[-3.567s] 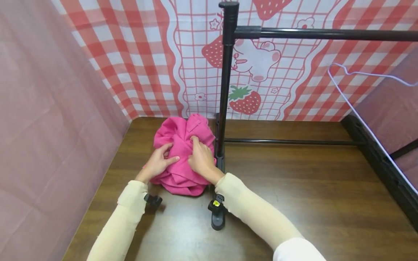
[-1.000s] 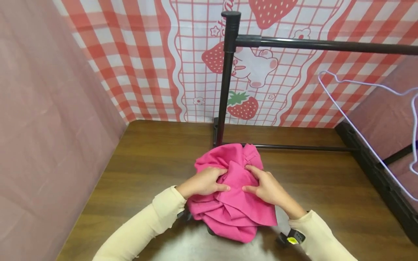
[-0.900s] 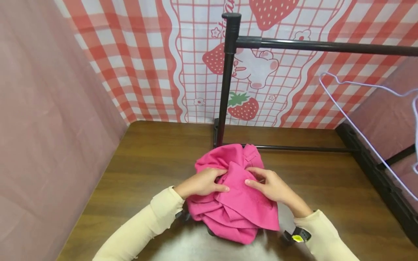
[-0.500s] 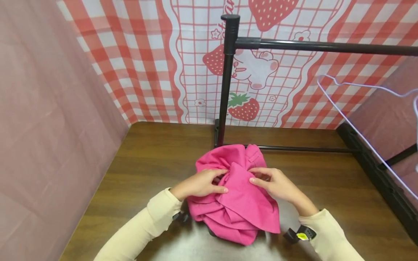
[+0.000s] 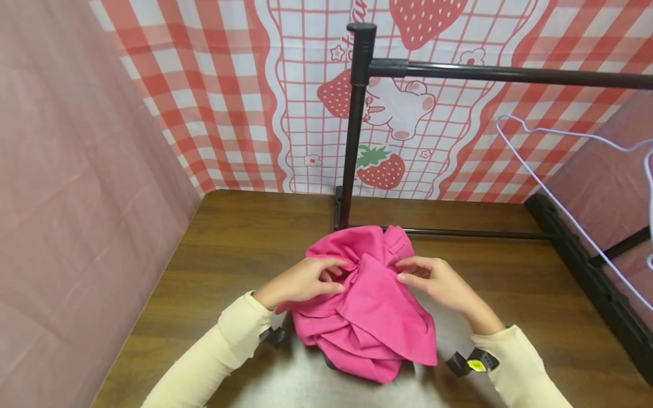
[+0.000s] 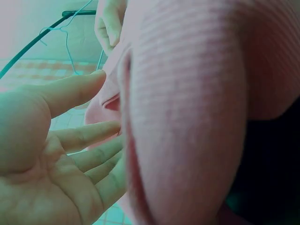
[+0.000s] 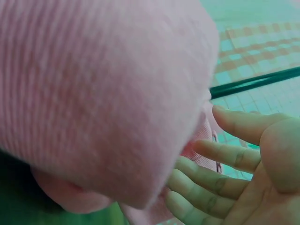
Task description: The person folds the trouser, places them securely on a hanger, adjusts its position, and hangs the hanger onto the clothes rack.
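Note:
A crumpled bright pink garment (image 5: 372, 317) lies bundled on the brown wooden table (image 5: 229, 243), just in front of the black rack's upright pole (image 5: 353, 130). My left hand (image 5: 334, 276) rests against the bundle's left side, its fingers loosely bent at a fold. My right hand (image 5: 405, 269) touches the bundle's upper right, with its fingers relaxed. In the left wrist view the left hand (image 6: 70, 154) lies open-palmed against pink cloth (image 6: 187, 117). The right wrist view likewise shows the right hand (image 7: 225, 164) open beside the cloth (image 7: 103, 93). Both arms wear cream sleeves.
The rack's top bar (image 5: 510, 73) runs right from the pole and its base bar (image 5: 474, 233) lies on the table behind the garment. A white wire hanger (image 5: 551, 175) hangs at the right. Pink fabric walls (image 5: 76, 198) and a checked strawberry backdrop (image 5: 229, 96) enclose the table.
The garment was carried from left of the pole to the table in front of it. In the last second both hands loosened their pinch and drew slightly apart.

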Tool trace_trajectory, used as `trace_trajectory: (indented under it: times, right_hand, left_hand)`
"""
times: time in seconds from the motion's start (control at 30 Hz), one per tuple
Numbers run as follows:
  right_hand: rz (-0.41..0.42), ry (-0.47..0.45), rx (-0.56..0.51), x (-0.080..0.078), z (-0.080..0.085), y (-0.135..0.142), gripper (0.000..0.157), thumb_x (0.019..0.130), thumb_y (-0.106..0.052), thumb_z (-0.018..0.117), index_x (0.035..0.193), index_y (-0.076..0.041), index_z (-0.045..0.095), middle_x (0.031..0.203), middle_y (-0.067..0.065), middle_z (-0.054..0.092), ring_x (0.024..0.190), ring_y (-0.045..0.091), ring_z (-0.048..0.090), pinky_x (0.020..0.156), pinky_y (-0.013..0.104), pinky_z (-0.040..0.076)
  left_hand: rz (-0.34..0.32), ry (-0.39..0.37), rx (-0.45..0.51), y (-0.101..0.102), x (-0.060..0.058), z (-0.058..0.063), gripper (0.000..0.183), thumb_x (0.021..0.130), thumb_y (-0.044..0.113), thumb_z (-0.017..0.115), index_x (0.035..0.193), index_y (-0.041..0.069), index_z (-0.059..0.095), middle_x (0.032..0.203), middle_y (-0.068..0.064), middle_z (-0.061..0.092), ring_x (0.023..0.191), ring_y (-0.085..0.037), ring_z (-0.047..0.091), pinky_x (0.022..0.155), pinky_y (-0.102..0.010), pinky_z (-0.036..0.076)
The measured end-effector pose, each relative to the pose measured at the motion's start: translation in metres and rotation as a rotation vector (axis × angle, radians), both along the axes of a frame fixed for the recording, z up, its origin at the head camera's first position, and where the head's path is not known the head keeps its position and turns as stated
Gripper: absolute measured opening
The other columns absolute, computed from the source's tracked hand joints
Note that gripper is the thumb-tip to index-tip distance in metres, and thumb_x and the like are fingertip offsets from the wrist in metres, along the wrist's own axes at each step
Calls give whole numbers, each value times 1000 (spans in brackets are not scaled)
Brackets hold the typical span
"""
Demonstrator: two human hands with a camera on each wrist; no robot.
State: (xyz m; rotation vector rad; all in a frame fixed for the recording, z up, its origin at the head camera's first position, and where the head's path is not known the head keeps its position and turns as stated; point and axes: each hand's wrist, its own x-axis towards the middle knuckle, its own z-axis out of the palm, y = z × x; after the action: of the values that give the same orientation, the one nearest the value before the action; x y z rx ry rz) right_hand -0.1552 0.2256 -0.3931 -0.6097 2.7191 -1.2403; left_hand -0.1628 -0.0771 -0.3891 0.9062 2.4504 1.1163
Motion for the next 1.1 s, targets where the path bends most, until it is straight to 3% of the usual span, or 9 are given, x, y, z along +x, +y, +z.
trace_trajectory:
  times: [0.37, 0.57, 0.73, 0.93, 1.1]
  right_hand:
    - [-111, 37, 20, -11, 7, 19, 26, 88, -13, 71, 110, 0, 69, 95, 14, 73, 77, -1, 62, 68, 19, 53]
    - [-132, 52, 8, -17, 6, 26, 27, 88, -10, 71, 111, 4, 68, 97, 19, 72, 78, -3, 61, 68, 18, 53]
    - [-155, 30, 20, -20, 3, 26, 32, 88, -12, 70, 114, 6, 65, 99, 21, 71, 80, 4, 62, 68, 19, 52]
    - [-161, -31, 6, -27, -7, 30, 42, 90, -17, 69, 122, 8, 59, 107, 25, 68, 90, 16, 66, 71, 21, 54]
    - [-116, -99, -66, -33, -24, 32, 51, 90, -25, 70, 123, 12, 55, 108, 28, 66, 87, 17, 67, 67, 29, 57]
  left_hand:
    - [113, 55, -12, -17, -8, 5, 38, 90, 20, 69, 125, 4, 63, 100, -8, 72, 87, -15, 67, 74, -21, 52]
    - [219, 78, 8, -26, -12, 6, 31, 89, 17, 70, 117, 4, 66, 95, -7, 71, 84, -13, 64, 71, -22, 51]
    - [310, 110, 28, -32, -19, 0, 27, 86, 16, 72, 110, 4, 68, 93, -9, 68, 82, -16, 63, 75, -28, 52]
    - [361, 43, 3, -40, -27, -11, 49, 84, 23, 75, 125, 1, 60, 117, -18, 62, 104, -29, 63, 92, -43, 52]
    - [305, -54, -24, -41, -32, -22, 65, 84, 28, 75, 135, -4, 50, 125, -22, 59, 113, -33, 62, 96, -44, 52]
